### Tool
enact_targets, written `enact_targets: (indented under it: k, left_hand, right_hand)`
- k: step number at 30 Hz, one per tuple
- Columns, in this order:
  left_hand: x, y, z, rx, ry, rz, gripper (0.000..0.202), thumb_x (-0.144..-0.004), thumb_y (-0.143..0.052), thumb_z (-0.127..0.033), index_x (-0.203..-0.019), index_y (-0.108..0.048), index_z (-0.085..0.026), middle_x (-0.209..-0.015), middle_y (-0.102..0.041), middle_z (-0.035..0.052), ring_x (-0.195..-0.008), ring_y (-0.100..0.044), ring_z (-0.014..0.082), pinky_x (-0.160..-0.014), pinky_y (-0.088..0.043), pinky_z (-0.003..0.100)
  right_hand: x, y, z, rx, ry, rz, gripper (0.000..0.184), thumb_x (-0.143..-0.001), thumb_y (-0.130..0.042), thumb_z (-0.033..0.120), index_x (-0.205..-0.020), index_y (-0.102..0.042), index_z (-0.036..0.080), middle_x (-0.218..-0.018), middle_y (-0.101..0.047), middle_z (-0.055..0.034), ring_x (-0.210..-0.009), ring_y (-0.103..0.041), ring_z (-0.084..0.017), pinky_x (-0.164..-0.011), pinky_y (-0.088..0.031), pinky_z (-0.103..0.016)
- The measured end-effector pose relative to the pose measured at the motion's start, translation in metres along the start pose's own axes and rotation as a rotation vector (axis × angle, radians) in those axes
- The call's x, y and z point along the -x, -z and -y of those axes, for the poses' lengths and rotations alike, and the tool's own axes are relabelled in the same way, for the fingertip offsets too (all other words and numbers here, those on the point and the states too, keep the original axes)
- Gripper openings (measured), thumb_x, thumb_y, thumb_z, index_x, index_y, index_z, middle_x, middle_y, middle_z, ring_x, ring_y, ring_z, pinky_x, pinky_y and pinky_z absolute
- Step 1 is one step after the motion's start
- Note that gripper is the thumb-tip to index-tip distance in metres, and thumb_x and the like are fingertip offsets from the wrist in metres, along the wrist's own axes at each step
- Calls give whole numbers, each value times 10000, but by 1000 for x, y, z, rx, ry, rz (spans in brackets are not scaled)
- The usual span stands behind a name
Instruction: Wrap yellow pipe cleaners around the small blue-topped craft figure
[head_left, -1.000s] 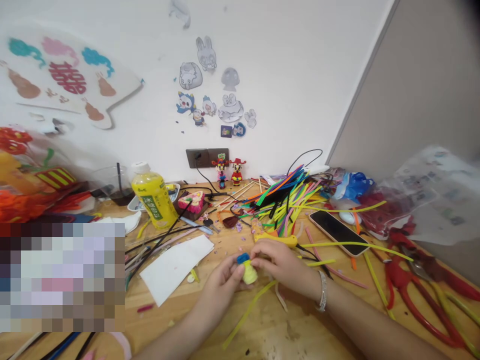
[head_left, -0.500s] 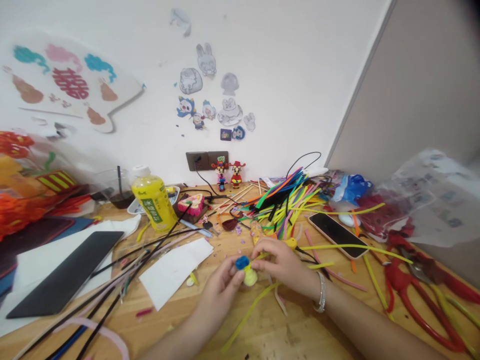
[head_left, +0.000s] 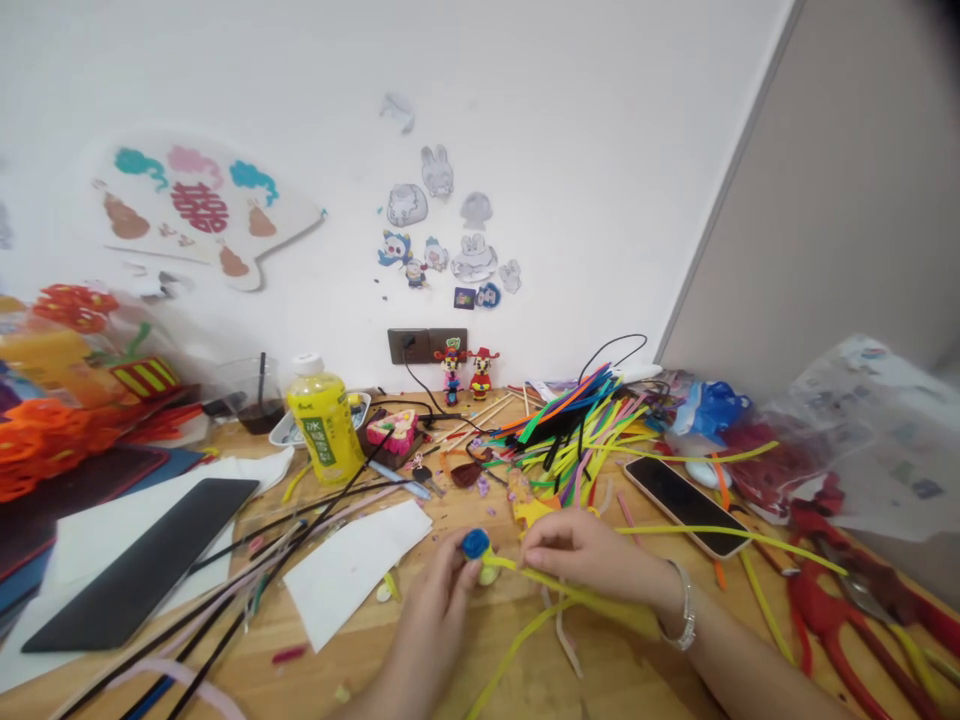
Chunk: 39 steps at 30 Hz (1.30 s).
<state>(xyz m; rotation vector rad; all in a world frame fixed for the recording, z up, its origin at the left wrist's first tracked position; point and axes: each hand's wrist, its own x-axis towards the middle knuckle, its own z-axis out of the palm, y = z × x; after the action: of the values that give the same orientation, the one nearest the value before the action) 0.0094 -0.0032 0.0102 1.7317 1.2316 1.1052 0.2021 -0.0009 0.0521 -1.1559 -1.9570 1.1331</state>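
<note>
My left hand [head_left: 442, 590] is closed around a small craft piece with a round blue coil [head_left: 475, 544] on top and pale yellow winding [head_left: 489, 572] beneath it. A yellow pipe cleaner [head_left: 504, 562] runs from that piece towards the right. My right hand [head_left: 577, 550], wearing a bracelet at the wrist, pinches at this strand a short way from the blue coil. Its fingertips partly cover the strand, which trails on below the palm, blurred. Another yellow length [head_left: 517, 640] hangs down towards the table's front edge.
A heap of coloured pipe cleaners [head_left: 585, 420] lies at the back. A phone [head_left: 686, 507] and red-handled pliers [head_left: 832, 620] are on the right. Left are a yellow drink bottle [head_left: 324, 425], white paper [head_left: 352, 575] and a black slab [head_left: 150, 560]. Two small figures [head_left: 481, 375] stand by the wall.
My right hand has moved right, away from the blue coil, with the yellow strand now stretched between the hands. The blue coil has turned to face me more. The view has tilted upward.
</note>
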Motion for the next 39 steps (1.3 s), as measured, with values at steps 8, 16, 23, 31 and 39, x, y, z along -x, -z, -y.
enact_targets:
  k: [8, 16, 23, 31, 39]
  left_hand:
    - [-3, 0, 9, 55, 32, -90, 280, -758, -477, -326, -994, -545, -190, -1030, -636, 97, -1007, -551, 252, -903, -401, 421]
    - [-5, 6, 12, 197, 11, -107, 268, -796, -456, -330, -1029, -487, -202, -1015, -593, 73, -897, -589, 224, -749, -515, 361]
    - [-3, 2, 8, 341, 25, -78, 247, -821, -417, -324, -1030, -428, -192, -940, -547, 55, -784, -623, 204, -756, -513, 384]
    - [-7, 0, 7, 453, 65, -45, 249, -815, -431, -332, -1023, -440, -195, -939, -556, 47, -741, -631, 198, -714, -532, 379]
    - [-6, -2, 7, 417, 83, -67, 220, -813, -439, -318, -996, -483, -204, -976, -567, 55, -847, -602, 222, -729, -520, 369]
  right_hand:
    - [-13, 16, -19, 295, -32, -438, 148, -727, -482, 145, -826, -593, 148, -828, -601, -65, -797, -534, -203, -738, -400, -334]
    - [-11, 1, -24, 745, -18, -349, 441, -611, -490, 50, -1033, -574, 147, -978, -609, -102, -914, -506, -242, -820, -362, -339]
    - [-11, 8, -16, 476, 77, -601, 352, -668, -524, 154, -1019, -560, 151, -986, -597, -103, -934, -512, -254, -846, -379, -371]
    - [-2, 5, -23, -70, 13, -635, 390, -777, -430, 519, -698, -602, 177, -590, -601, -48, -566, -558, -204, -536, -476, -308]
    - [2, -2, -31, -316, 60, -524, 458, -605, -588, 615, -710, -642, 172, -657, -652, -60, -595, -592, -203, -556, -501, -319]
